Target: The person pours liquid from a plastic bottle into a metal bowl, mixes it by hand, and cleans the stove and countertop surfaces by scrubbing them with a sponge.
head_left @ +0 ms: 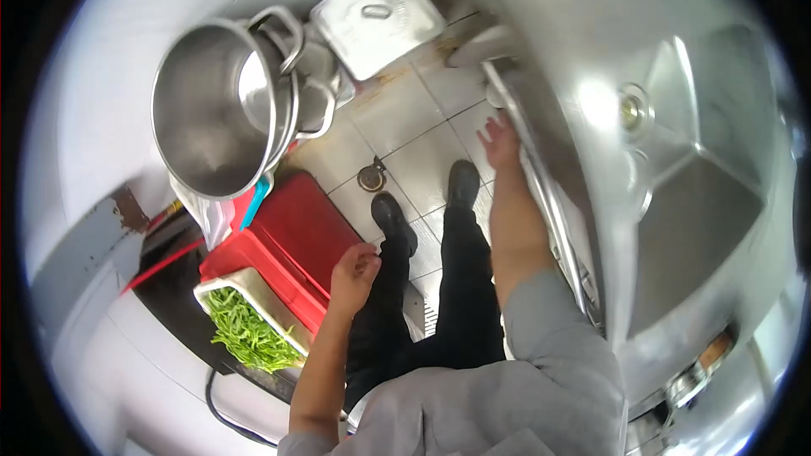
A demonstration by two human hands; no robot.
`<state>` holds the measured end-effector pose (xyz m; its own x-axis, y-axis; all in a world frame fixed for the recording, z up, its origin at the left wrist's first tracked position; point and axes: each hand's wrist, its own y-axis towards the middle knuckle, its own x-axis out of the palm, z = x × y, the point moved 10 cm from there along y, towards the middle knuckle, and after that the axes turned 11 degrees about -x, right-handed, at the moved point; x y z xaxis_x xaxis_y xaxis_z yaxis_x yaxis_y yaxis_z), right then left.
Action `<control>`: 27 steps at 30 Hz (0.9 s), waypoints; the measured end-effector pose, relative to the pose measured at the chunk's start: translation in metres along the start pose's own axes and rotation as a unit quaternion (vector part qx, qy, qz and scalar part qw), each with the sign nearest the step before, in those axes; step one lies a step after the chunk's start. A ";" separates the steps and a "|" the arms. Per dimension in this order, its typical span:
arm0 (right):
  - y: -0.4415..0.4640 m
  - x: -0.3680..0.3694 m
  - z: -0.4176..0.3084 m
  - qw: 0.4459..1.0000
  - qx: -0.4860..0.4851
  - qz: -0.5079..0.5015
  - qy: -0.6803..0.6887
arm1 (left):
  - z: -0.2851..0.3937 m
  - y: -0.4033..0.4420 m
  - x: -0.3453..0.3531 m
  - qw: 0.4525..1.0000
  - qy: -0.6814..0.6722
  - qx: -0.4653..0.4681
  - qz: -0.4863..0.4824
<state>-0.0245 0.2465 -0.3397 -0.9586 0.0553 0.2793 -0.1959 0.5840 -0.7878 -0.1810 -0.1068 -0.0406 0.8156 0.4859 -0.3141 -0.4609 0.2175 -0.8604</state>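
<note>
My left hand (353,279) hangs beside the red plastic bin (308,228), its fingers loosely curled with a gap to the thumb and nothing visible in them. Near the bin stands a white container (263,308) heaped with cut green vegetables (245,329). On the other side, my right hand (500,142) is held over the floor with its fingers spread and holds nothing. It is close to the metal rail (541,177) along the front of the steel counter; whether it touches the rail I cannot tell.
Large steel pots (207,110) with looped handles stand at the upper left, near a square metal lid (378,17). A round drain (372,176) sits in the tiled floor ahead of my shoes. At right is a steel sink (701,228).
</note>
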 end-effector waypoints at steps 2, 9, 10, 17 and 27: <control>-0.021 -0.015 0.002 0.998 -0.002 -0.013 0.055 | 0.060 -0.011 0.006 0.998 -0.017 0.057 -0.003; -0.240 -0.134 0.014 0.998 0.021 0.050 0.034 | 0.306 -0.172 0.059 0.916 0.029 0.400 0.028; -0.268 -0.160 0.006 0.998 0.018 0.051 0.016 | 0.339 -0.204 0.074 0.883 0.054 0.466 0.027; -0.414 -0.331 -0.073 0.971 -0.005 0.064 -0.228 | 0.465 -0.205 0.248 0.760 0.441 0.476 -0.014; -0.687 -0.341 -0.084 0.850 0.001 0.440 -0.289 | 0.427 0.070 0.365 0.707 0.573 0.356 -0.213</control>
<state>0.4538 -0.1056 0.1522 -0.6748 0.0635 -0.7352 0.6507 0.5212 -0.5522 -0.0646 0.4476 -0.0441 0.4926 -0.6677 -0.5581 0.1855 0.7072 -0.6823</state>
